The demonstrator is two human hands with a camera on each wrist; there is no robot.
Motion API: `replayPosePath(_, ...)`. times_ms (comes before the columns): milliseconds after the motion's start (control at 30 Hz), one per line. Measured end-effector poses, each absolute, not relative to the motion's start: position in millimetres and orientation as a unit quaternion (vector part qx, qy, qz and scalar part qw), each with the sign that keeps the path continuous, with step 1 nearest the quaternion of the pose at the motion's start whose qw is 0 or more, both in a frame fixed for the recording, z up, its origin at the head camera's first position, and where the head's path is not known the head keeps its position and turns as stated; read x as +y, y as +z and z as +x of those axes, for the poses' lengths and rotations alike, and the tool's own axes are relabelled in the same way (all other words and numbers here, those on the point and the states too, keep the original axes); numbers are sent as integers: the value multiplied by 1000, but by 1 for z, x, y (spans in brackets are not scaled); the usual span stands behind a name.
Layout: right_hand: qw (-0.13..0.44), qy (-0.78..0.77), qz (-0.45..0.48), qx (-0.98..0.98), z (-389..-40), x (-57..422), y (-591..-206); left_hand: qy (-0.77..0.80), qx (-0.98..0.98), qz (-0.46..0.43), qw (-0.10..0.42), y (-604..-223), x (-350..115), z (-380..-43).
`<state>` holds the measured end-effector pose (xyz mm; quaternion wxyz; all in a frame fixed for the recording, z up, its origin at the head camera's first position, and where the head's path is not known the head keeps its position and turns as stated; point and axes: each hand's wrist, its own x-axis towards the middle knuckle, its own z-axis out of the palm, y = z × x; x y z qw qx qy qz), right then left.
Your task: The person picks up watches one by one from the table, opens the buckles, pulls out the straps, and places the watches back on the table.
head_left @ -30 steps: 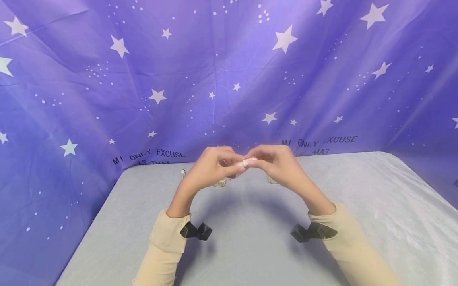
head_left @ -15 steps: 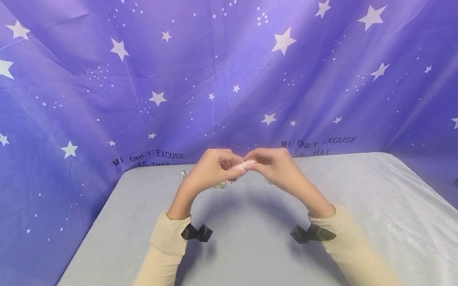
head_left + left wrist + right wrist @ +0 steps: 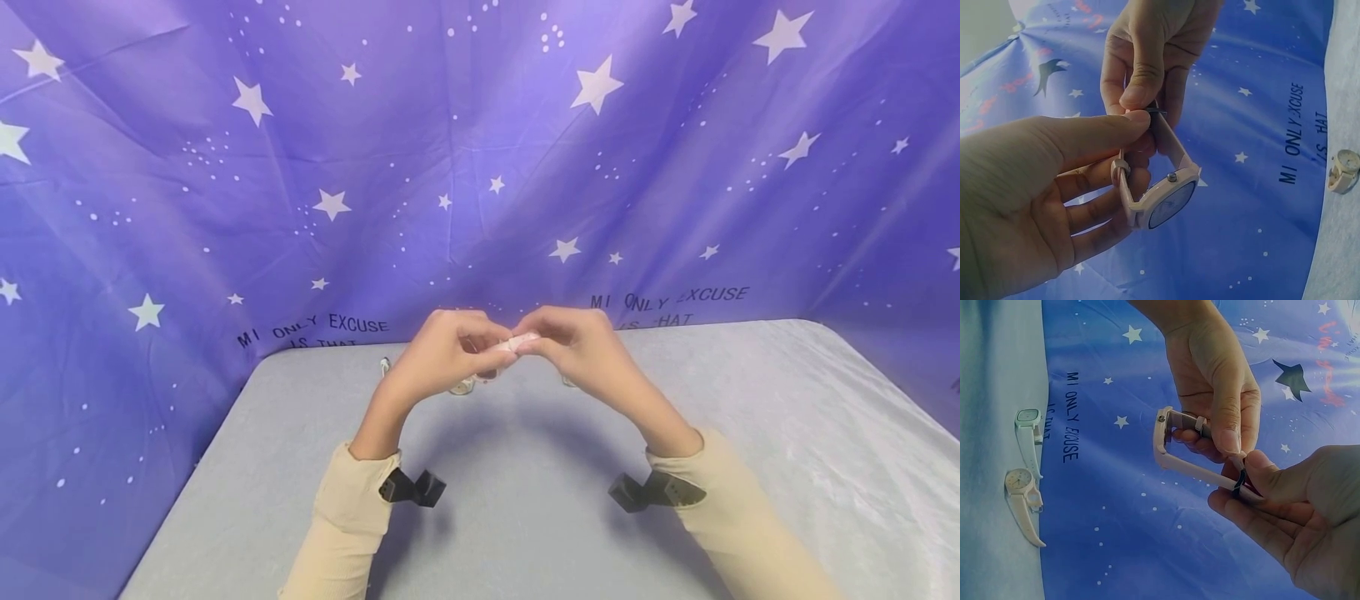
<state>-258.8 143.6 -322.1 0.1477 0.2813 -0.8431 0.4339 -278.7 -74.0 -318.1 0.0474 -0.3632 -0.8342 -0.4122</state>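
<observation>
A pale pink wristwatch point(image 3: 1172, 203) with a squarish case hangs between both hands, its strap bent into a loop. My left hand point(image 3: 442, 354) pinches one strap end between thumb and fingers, near a pink keeper loop point(image 3: 1120, 167). My right hand point(image 3: 581, 342) pinches the other end, at the dark buckle point(image 3: 1240, 483). The fingertips of both hands meet where the strap ends come together. Fingers partly hide the buckle, so I cannot tell whether the strap is threaded through it. From the head view only a sliver of pink strap point(image 3: 517, 342) shows.
On the grey-covered table point(image 3: 525, 500) lie other watches: a round-faced cream one point(image 3: 1019, 481) and a pale green squarish one point(image 3: 1027, 419). In the head view, one watch point(image 3: 462, 386) shows below the left hand. A purple star-printed cloth point(image 3: 480, 167) hangs behind the table.
The hands stay nearly in place with the strap pinched between them. Only the fingertips and the visible sliver of strap have shifted slightly.
</observation>
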Motion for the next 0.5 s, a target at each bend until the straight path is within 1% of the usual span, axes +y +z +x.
replayPosePath(200, 137, 456, 270, -837, -259, 145, -322, -429, -827, -359, 45, -318, -75, -279)
replayPosePath(333, 140, 467, 269, -831, -260, 145, -323, -443, -822, -356, 41, -317, -76, -278)
replayPosePath(500, 138, 491, 268, -817, -260, 147, -320, -447, -819, -357, 52, -315, -77, -278)
